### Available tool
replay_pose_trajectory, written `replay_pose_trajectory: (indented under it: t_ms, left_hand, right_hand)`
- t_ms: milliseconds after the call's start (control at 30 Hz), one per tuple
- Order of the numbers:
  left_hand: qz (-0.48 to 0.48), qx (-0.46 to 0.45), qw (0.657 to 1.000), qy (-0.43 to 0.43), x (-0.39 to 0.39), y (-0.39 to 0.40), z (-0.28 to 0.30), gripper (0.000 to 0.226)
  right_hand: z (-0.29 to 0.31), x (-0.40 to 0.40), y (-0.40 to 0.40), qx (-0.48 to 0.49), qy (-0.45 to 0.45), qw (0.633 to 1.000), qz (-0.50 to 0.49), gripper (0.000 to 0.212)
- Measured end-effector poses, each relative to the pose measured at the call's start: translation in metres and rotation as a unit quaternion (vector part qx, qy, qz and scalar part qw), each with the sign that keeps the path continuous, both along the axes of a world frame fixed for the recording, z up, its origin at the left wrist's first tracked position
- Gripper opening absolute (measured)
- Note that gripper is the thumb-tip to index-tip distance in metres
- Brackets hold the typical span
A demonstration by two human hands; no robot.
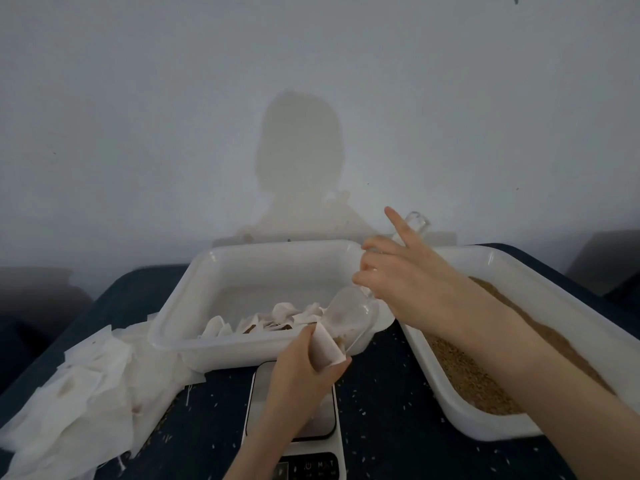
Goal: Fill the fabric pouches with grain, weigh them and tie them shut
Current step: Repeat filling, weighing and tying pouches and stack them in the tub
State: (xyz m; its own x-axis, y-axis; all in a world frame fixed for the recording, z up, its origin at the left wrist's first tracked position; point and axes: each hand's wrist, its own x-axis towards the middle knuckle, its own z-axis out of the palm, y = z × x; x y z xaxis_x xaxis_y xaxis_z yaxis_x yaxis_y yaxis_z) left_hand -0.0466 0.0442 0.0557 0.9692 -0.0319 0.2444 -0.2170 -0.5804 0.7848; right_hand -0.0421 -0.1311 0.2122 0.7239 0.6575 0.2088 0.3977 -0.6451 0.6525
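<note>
Plain pale wall behind, with a person's shadow on it; dark blue desk [381,427] below, speckled with spilled grains.

At 8 o'clock: loose heap of empty white cloths [79,386], spilling off the desk's left side.

At centre: white tray [180,306] holding a few pouches [277,320] along its near wall.

At 6 o'clock: scale [325,441], partly under the left forearm.

Left hand [301,372], above the scale: fingers curled round a small white pouch [327,351], mouth held open, tilted toward 1 o'clock.

Clear scoop [353,313]: lip at the pouch mouth, brown grain visible just inside the opening. Right hand [401,275] grips the scoop handle; index finger points up free.

At 3 o'clock: second white tray [460,417] of brown grain [464,375], under the right forearm.

Step in hand, as I read it: filling. Next calls for lifting the handle to empty the scoop, keeping the mouth open, then setting the pouch on the scale directly below.
</note>
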Motion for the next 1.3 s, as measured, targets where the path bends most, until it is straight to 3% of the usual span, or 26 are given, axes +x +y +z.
replay_pose_trajectory:
  t_ms: [167, 433, 667, 767, 933, 1133, 1300]
  left_hand:
    - [-0.005, -0.027, 1.000, -0.010, -0.001, 0.001, 0.002, 0.032]
    - [-0.038, -0.064, 0.997, -0.025, -0.005, -0.002, 0.004, 0.034]
    - [-0.066, -0.088, 0.994, -0.004, -0.005, -0.009, 0.006, 0.033]
    - [-0.051, -0.097, 0.994, 0.003, -0.006, -0.010, 0.006, 0.049]
    - [-0.062, -0.110, 0.992, -0.018, -0.007, -0.010, 0.009, 0.027]
    - [-0.073, -0.061, 0.995, -0.008, -0.003, -0.008, 0.007, 0.042]
    - [-0.069, -0.027, 0.997, -0.007, -0.001, -0.014, 0.002, 0.056]
  right_hand:
    - [0.009, -0.009, 0.005, -0.022, 0.011, 0.999, 0.026, 0.102]
    - [0.012, -0.015, -0.012, 0.044, 0.046, 0.998, -0.007, 0.049]
    - [0.012, -0.014, -0.019, 0.046, 0.010, 0.999, 0.017, 0.048]
    - [0.015, -0.016, -0.019, 0.040, -0.018, 0.999, 0.027, 0.046]
    - [0.014, -0.012, -0.050, 0.104, 0.054, 0.992, -0.038, 0.032]
    - [-0.007, -0.001, -0.145, 0.237, 0.117, 0.945, -0.192, 0.037]
    - [-0.043, 0.012, -0.202, 0.252, 0.232, 0.868, -0.359, 0.016]
